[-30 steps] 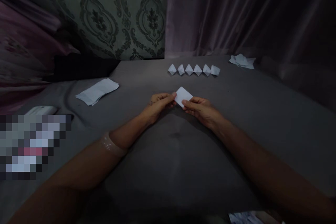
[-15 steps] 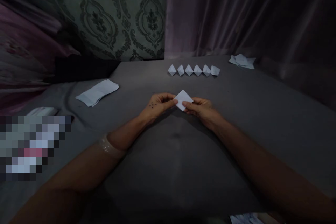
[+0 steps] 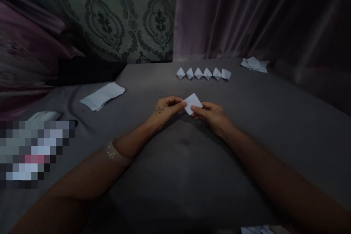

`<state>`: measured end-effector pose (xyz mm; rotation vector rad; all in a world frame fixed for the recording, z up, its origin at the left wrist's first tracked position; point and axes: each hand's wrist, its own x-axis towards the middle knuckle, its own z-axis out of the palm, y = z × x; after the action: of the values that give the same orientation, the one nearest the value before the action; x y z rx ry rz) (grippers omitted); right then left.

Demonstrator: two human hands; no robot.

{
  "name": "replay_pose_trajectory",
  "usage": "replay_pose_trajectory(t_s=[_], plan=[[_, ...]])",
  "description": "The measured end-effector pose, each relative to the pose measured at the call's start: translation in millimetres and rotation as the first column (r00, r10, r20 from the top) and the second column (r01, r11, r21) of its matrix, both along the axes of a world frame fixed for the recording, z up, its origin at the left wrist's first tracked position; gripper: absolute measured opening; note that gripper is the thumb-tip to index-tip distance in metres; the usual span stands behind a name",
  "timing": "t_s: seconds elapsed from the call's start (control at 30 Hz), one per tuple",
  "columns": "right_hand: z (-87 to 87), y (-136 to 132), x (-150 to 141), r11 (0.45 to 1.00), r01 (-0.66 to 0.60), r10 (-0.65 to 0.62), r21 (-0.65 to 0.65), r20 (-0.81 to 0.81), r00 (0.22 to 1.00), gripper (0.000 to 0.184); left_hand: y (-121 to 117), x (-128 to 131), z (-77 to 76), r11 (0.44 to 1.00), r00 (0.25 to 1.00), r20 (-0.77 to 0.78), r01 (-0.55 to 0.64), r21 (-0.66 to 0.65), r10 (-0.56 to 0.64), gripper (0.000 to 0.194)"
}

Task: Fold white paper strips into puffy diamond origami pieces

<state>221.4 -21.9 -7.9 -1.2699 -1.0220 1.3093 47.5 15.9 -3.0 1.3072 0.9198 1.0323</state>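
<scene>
A small white folded paper square (image 3: 194, 101) is held up between my two hands, one corner pointing upward. My left hand (image 3: 168, 109) pinches its left corner between thumb and fingers. My right hand (image 3: 210, 111) grips the lower right side, the thumb lying across the front face and the fingers behind. The back of the paper is hidden. Beyond my hands, a row of several folded white paper shapes (image 3: 198, 74) stands on the grey sheet (image 3: 181, 146).
A stack of white paper sheets (image 3: 103, 97) lies at the left. Loose paper pieces (image 3: 255, 64) rest at the back right. A white object (image 3: 45, 116) sits at the far left beside a blurred-out patch. Behind are a patterned wall (image 3: 131, 18) and a curtain (image 3: 219, 14).
The paper square has turned slightly in my fingers, its top corner shifting a little to the right. Both hands keep their hold. The whole view has shifted slightly.
</scene>
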Motion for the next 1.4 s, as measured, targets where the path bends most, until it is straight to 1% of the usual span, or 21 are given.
replay_pose_trajectory(t_s=[0.13, 0.2, 0.23, 0.3, 0.37, 0.43, 0.5, 0.57, 0.63, 0.67, 0.7, 0.77, 0.83, 0.9, 0.97, 1.03, 1.1, 1.17, 1.23, 1.33, 1.4], plan=[[1.5, 0, 3, 0.998, -0.021, 0.009, 0.065, 0.184, 0.983, 0.023, 2, -3, 0.6, 0.996, 0.993, -0.113, 0.045, 0.081, -0.036, 0.023], [1.3, 1, 5, 0.992, -0.036, 0.000, 0.122, 0.281, 0.960, 0.022, 2, -5, 0.7, 0.976, 0.967, -0.254, 0.082, 0.200, -0.029, 0.022], [0.6, 2, 6, 0.984, -0.046, -0.014, 0.171, 0.333, 0.943, 0.020, 2, -6, 0.8, 0.953, 0.943, -0.333, 0.106, 0.285, -0.005, 0.021], [-1.4, 3, 9, 0.948, -0.083, -0.070, 0.308, 0.455, 0.888, 0.013, 2, -10, 1.2, 0.857, 0.886, -0.458, 0.175, 0.484, 0.078, 0.020], [-3.7, 3, 11, 0.879, -0.152, -0.165, 0.453, 0.586, 0.793, 0.009, 2, -13, 1.6, 0.700, 0.833, -0.527, 0.275, 0.659, 0.169, 0.020], [-5.2, 2, 13, 0.802, -0.244, -0.272, 0.545, 0.698, 0.663, 0.013, 2, -16, 1.4, 0.533, 0.770, -0.583, 0.389, 0.752, 0.261, 0.022], [-5.5, 0, 14, 0.749, -0.340, -0.359, 0.568, 0.780, 0.512, 0.020, 3, -17, 0.3, 0.416, 0.692, -0.629, 0.487, 0.768, 0.353, 0.025], [-5.1, -2, 13, 0.737, -0.422, -0.400, 0.529, 0.843, 0.359, 0.025, 5, -17, -1.8, 0.356, 0.620, -0.664, 0.560, 0.748, 0.418, 0.028], [-5.3, -4, 11, 0.752, -0.484, -0.387, 0.449, 0.894, 0.228, 0.029, 6, -16, -4.6, 0.338, 0.555, -0.702, 0.622, 0.706, 0.446, 0.030], [-5.9, -4, 10, 0.761, -0.508, -0.364, 0.404, 0.914, 0.182, 0.029, 7, -15, -5.9, 0.337, 0.525, -0.726, 0.653, 0.678, 0.445, 0.031], [-6.9, -5, 10, 0.769, -0.526, -0.334, 0.363, 0.930, 0.153, 0.029, 6, -14, -7.2, 0.341, 0.494, -0.752, 0.682, 0.647, 0.437, 0.031], [-9.9, -6, 11, 0.787, -0.537, -0.266, 0.304, 0.952, 0.149, 0.028, 5, -14, -9.0, 0.370, 0.435, -0.802, 0.725, 0.581, 0.409, 0.029], [-13.7, -6, 13, 0.811, -0.515, -0.193, 0.277, 0.958, 0.211, 0.025, 1, -14, -9.9, 0.425, 0.395, -0.841, 0.734, 0.531, 0.369, 0.027], [-17.3, -5, 17, 0.835, -0.479, -0.125, 0.270, 0.942, 0.313, 0.021, -2, -15, -10.3, 0.499, 0.398, -0.861, 0.702, 0.508, 0.317, 0.028], [-19.6, -3, 21, 0.853, -0.447, -0.075, 0.270, 0.911, 0.406, 0.020, -4, -15, -10.6, 0.585, 0.465, -0.851, 0.630, 0.512, 0.243, 0.029], [-20.2, 0, 23, 0.864, -0.426, -0.037, 0.269, 0.876, 0.480, 0.019, -4, -13, -10.9, 0.686, 0.574, -0.804, 0.524, 0.505, 0.154, 0.027], [-19.7, 3, 24, 0.875, -0.402, -0.010, 0.271, 0.838, 0.545, 0.018, -2, -11, -10.9, 0.794, 0.668, -0.739, 0.402, 0.457, 0.087, 0.022], [-18.9, 5, 25, 0.892, -0.363, 0.004, 0.269, 0.799, 0.602, 0.017, -1, -8, -10.5, 0.877, 0.719, -0.692, 0.293, 0.380, 0.059, 0.017], [-18.8, 8, 26, 0.909, -0.321, 0.008, 0.264, 0.761, 0.648, 0.018, -1, -6, -10.2, 0.920, 0.741, -0.667, 0.209, 0.331, 0.072, 0.016], [-19.9, 11, 26, 0.923, -0.280, 0.009, 0.263, 0.714, 0.701, 0.018, -2, -2, -11.0, 0.939, 0.775, -0.624, 0.131, 0.317, 0.102, 0.021], [-21.1, 12, 26, 0.927, -0.270, 0.007, 0.262, 0.705, 0.709, 0.019, -2, -1, -11.7, 0.944, 0.788, -0.604, 0.099, 0.315, 0.118, 0.023]])
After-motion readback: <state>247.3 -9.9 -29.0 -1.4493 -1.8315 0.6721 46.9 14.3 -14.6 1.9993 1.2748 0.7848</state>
